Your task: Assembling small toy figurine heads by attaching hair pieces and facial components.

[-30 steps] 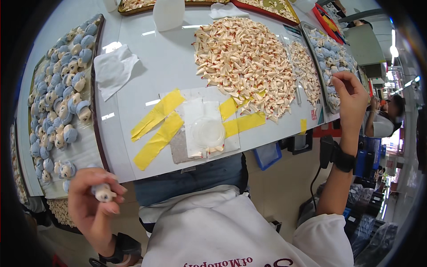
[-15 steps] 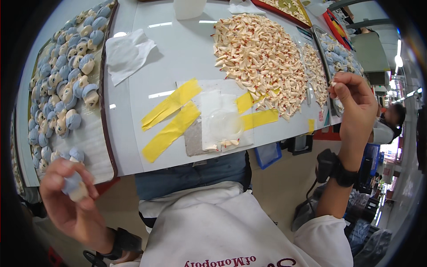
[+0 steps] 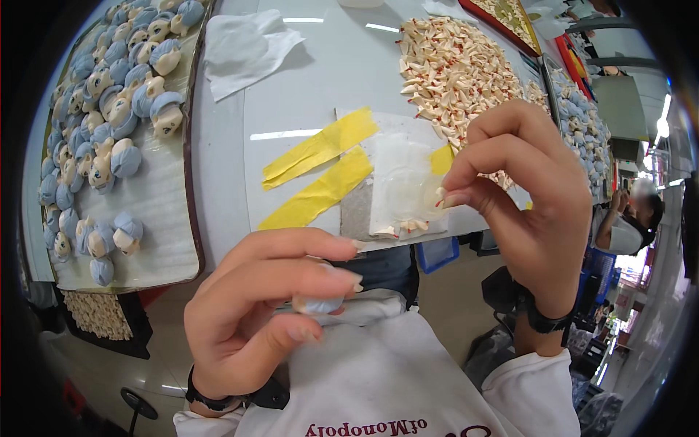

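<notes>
In front of my body, my left hand [image 3: 244,309] is closed around a small blue-haired doll head [image 3: 319,304], mostly hidden by the fingers. Thumb and forefinger of my right hand [image 3: 531,186] pinch a tiny cream piece with a reddish end [image 3: 440,195]. That pinch is above the right side of a translucent round patch [image 3: 408,193] on a white pad [image 3: 389,149]. A few similar cream pieces [image 3: 413,226] lie along the pad's near edge. Behind my right hand spreads a big heap of red-tipped cream pieces [image 3: 462,69].
At the left, a tray [image 3: 164,251] carries many blue-haired doll heads [image 3: 120,105]. Yellow tape strips [image 3: 320,193] and a white cloth [image 3: 247,51] lie on the table. Another tray of heads [image 3: 579,116] stands at the right. A person [image 3: 630,222] sits farther off.
My left hand has brought the doll head from beside the left tray to in front of my body. My right hand has come left and down to the pad, still pinching a small piece.
</notes>
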`<action>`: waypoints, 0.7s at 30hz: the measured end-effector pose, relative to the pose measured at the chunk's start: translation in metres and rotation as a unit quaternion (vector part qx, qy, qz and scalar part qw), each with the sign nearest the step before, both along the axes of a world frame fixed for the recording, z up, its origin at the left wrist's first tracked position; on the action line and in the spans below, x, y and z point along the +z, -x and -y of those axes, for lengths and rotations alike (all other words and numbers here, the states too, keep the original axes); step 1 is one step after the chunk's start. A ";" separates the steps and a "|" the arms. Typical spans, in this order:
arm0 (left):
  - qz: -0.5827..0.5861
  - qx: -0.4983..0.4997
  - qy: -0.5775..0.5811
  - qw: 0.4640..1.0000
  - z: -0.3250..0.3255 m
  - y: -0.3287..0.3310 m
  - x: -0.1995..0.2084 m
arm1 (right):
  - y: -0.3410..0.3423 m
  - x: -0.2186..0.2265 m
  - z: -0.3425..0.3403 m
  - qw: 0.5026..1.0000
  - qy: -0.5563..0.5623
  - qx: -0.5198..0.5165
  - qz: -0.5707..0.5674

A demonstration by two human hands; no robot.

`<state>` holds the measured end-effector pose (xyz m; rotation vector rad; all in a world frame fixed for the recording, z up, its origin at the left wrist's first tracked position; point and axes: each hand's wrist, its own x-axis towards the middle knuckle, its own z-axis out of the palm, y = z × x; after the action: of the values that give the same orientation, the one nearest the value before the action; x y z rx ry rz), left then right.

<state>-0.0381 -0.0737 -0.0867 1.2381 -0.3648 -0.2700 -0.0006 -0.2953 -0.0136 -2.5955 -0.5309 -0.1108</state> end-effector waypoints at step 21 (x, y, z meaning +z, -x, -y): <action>0.130 0.019 -0.058 0.990 0.017 0.000 0.001 | 0.043 -0.007 -0.016 0.947 -0.291 0.060 -0.119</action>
<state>-0.0382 -0.0904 -0.0857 1.3979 -0.5555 -0.0966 -0.0434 -0.2788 -0.0204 -1.9615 -0.4791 0.0779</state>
